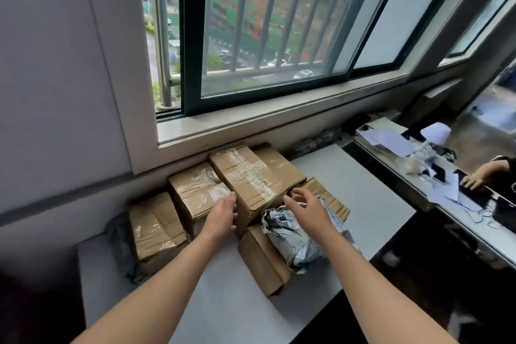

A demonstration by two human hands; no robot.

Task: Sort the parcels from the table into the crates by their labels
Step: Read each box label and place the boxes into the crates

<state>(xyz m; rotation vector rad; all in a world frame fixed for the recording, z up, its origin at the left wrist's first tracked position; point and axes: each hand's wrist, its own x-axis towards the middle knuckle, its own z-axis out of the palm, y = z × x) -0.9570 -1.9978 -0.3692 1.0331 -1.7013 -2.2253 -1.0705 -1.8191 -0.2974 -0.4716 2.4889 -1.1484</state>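
Head view: the parcels sit bunched on the tabletop (363, 190) under the window, cardboard boxes packed side by side with a grey mailer bag (290, 240) lying on a flat one. The left hand (222, 213) lays nearly straight fingers (230, 198) against the near left side of the tall taped box (248, 176). The right hand (305, 208) hovers spread and empty at its other side, probably to clamp it between both palms. No crates show.

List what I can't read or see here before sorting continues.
Head view:
- Crates: none in frame.
- Tall taped box: no label on the faces shown.
- Grey mailer bag: print too blurred to read; right hand covers part.
- Dark bag: mostly hidden behind leftmost box.
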